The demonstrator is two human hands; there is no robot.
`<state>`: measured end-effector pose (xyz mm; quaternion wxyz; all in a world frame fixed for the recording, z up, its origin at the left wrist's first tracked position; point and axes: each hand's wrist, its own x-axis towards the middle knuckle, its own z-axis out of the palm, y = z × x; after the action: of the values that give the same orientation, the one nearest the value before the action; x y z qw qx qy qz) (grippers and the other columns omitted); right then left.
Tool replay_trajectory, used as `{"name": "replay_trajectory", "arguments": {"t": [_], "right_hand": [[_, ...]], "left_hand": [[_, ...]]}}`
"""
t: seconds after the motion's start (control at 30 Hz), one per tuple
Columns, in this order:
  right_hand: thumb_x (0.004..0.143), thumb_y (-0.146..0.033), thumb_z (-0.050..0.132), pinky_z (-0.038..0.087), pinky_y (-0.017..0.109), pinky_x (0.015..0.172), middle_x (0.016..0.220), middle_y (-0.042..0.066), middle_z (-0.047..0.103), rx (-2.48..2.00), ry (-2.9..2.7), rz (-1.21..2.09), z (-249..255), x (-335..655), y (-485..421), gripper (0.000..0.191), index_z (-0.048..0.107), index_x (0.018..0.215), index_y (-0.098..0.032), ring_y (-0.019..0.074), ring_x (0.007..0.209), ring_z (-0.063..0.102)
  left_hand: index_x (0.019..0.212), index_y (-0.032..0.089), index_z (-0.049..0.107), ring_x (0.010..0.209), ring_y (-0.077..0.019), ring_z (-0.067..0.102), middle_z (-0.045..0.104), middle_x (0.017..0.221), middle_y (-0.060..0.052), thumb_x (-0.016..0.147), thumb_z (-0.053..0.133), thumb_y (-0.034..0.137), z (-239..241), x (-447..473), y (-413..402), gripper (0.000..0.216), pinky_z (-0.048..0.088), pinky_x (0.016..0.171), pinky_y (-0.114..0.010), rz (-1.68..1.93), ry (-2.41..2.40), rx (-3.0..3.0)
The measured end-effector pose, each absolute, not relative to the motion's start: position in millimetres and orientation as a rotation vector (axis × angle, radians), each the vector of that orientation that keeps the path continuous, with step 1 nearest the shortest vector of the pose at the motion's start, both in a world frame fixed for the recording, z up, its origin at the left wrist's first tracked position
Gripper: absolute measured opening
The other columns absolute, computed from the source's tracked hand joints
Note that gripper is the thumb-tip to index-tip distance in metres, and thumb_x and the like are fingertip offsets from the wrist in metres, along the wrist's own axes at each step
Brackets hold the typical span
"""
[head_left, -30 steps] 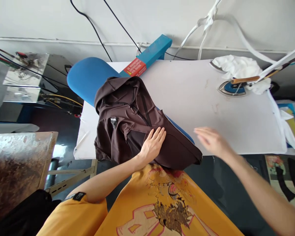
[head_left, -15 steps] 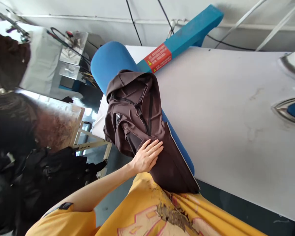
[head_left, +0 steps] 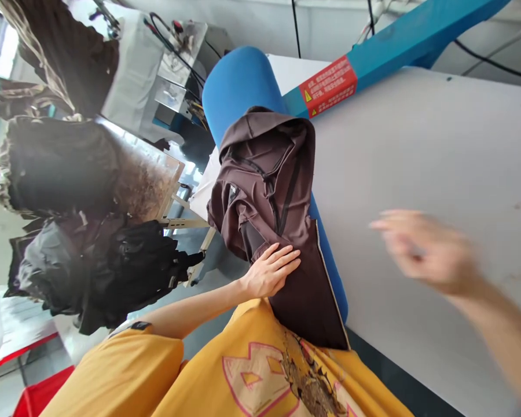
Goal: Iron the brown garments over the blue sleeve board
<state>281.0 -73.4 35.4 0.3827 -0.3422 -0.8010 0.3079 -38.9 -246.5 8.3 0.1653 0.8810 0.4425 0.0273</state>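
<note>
A dark brown zip-up garment (head_left: 269, 191) is draped over a blue padded sleeve board (head_left: 238, 87) at the left edge of a white ironing table (head_left: 417, 162). My left hand (head_left: 271, 269) lies flat on the garment's lower part, fingers stretched out and together. My right hand (head_left: 425, 249) hovers above the white table to the right of the garment. It is smeared by motion, fingers pointing left and apparently spread, and nothing shows in it.
A blue arm with a red warning label (head_left: 327, 87) runs up to the right behind the board. Piles of dark clothes (head_left: 99, 260) lie on a worn table (head_left: 143, 179) to the left. A metal machine with cables (head_left: 173, 52) stands at the back left.
My view has swung further left and down. My right hand, out of frame half a second ago, is back above the table. My left hand stays flat on the garment.
</note>
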Motion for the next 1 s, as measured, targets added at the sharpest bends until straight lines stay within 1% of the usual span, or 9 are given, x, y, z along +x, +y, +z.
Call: {"name": "replay_trajectory", "arguments": {"t": [0.1, 0.2, 0.37, 0.47, 0.6, 0.7, 0.77, 0.83, 1.0], "right_hand": [[0.103, -0.019, 0.046, 0.055, 0.034, 0.097, 0.109, 0.006, 0.075, -0.618, -2.176, 1.003, 46.7, 165.4, -84.9, 0.030, 0.071, 0.120, -0.023, 0.0192, 0.104, 0.069], [0.103, -0.016, 0.039, 0.054, 0.042, 0.101, 0.115, 0.011, 0.072, -0.913, -2.161, 0.926, 27.5, 85.2, -100.5, 0.036, 0.070, 0.122, -0.018, 0.0240, 0.110, 0.066], [0.105, -0.023, 0.042, 0.036, 0.051, 0.121, 0.139, 0.013, 0.062, -1.160, -2.401, 0.499, -7.2, 74.6, -129.4, 0.036, 0.062, 0.134, -0.016, 0.0272, 0.132, 0.053], [0.106, -0.032, 0.045, 0.035, 0.051, 0.122, 0.139, 0.015, 0.059, -1.214, -2.498, 0.335, -7.9, 78.0, -135.5, 0.040, 0.057, 0.139, -0.015, 0.0277, 0.131, 0.053], [0.104, -0.042, 0.048, 0.033, 0.054, 0.122, 0.139, 0.018, 0.057, -1.241, -2.581, 0.192, -7.7, 69.5, -137.5, 0.048, 0.054, 0.143, -0.013, 0.0297, 0.133, 0.052], [0.104, -0.041, 0.048, 0.032, 0.055, 0.123, 0.141, 0.019, 0.056, -1.282, -2.623, 0.112, -7.9, 64.5, -141.5, 0.049, 0.052, 0.144, -0.013, 0.0299, 0.135, 0.051], [0.105, -0.039, 0.046, 0.032, 0.055, 0.123, 0.142, 0.020, 0.055, -1.321, -2.630, 0.050, -7.3, 62.6, -145.0, 0.049, 0.051, 0.145, -0.012, 0.0302, 0.136, 0.049], [0.105, -0.038, 0.045, 0.032, 0.055, 0.123, 0.143, 0.020, 0.054, -1.356, -2.626, 0.030, -6.6, 61.4, -147.8, 0.050, 0.049, 0.147, -0.012, 0.0305, 0.139, 0.048], [0.104, -0.041, 0.045, 0.031, 0.059, 0.123, 0.146, 0.020, 0.051, -1.385, -2.625, 0.105, -7.0, 61.2, -149.2, 0.055, 0.044, 0.152, -0.014, 0.0332, 0.141, 0.045]], "left_hand": [[0.150, 0.015, 0.051, 0.153, -0.0261, 0.037, 0.056, 0.153, -0.012, 0.096, 0.045, 0.018, 3.6, -40.0, -248.7, 0.054, 0.019, 0.131, -0.050, 0.105, 1.258, 2.531], [0.150, 0.014, 0.051, 0.149, -0.0266, 0.043, 0.059, 0.149, -0.011, 0.095, 0.048, 0.020, -6.0, -40.4, -249.9, 0.055, 0.020, 0.131, -0.050, 0.186, 1.226, 2.550], [0.138, 0.012, 0.059, 0.142, -0.0280, 0.051, 0.066, 0.138, -0.013, 0.092, 0.052, 0.018, -19.7, -43.3, -246.6, 0.047, 0.026, 0.130, -0.052, 0.459, 1.114, 2.509], [0.133, 0.016, 0.059, 0.134, -0.0247, 0.057, 0.067, 0.132, -0.012, 0.090, 0.047, 0.011, -18.2, -61.6, -251.9, 0.045, 0.039, 0.123, -0.049, 0.785, 1.021, 2.338], [0.117, 0.021, 0.058, 0.112, -0.0201, 0.063, 0.064, 0.114, -0.010, 0.097, 0.050, 0.018, -22.3, -101.5, -269.4, 0.022, 0.054, 0.099, -0.041, 1.148, 1.686, 1.531], [0.110, 0.020, 0.057, 0.101, -0.0197, 0.063, 0.062, 0.107, -0.007, 0.095, 0.061, 0.040, -35.0, -116.9, -275.7, 0.026, 0.053, 0.087, -0.034, 0.986, 1.900, 0.916], [0.091, 0.020, 0.056, 0.080, -0.0150, 0.058, 0.058, 0.085, 0.000, 0.095, 0.058, 0.050, -42.9, -116.9, -275.8, 0.031, 0.048, 0.073, -0.028, 0.874, 1.745, 0.803], [0.073, 0.021, 0.045, 0.064, -0.0110, 0.043, 0.043, 0.067, 0.005, 0.097, 0.052, 0.055, -46.8, -114.5, -275.9, 0.043, 0.038, 0.063, -0.025, 0.866, 1.617, 0.783], [0.066, 0.020, 0.039, 0.062, -0.0095, 0.032, 0.032, 0.063, 0.006, 0.096, 0.052, 0.057, -40.9, -121.2, -285.1, 0.049, 0.027, 0.059, -0.024, 0.992, 1.564, 0.778]]}}
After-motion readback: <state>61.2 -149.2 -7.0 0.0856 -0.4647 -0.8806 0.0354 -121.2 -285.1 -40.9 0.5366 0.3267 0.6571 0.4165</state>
